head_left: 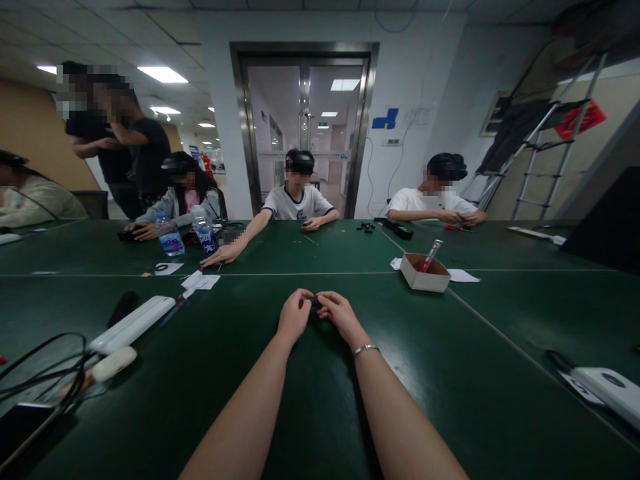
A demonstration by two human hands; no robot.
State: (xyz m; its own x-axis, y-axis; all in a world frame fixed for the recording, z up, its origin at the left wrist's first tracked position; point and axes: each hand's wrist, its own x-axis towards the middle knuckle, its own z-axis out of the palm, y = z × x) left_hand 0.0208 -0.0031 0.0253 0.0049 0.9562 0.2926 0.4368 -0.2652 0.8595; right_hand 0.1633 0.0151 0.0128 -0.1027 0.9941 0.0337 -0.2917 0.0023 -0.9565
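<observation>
Evidently, close two-handed handling was in hand: my left hand (pixel 294 316) and right hand (pixel 342 317) pinched a small dark piece (pixel 315 302) between their fingers, low over the table (pixel 240 313). Any further move, I judged, called for a steady grip.

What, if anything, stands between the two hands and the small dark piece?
Nothing visible does: the left hand and the right hand both have fingertips at the small dark piece.
</observation>
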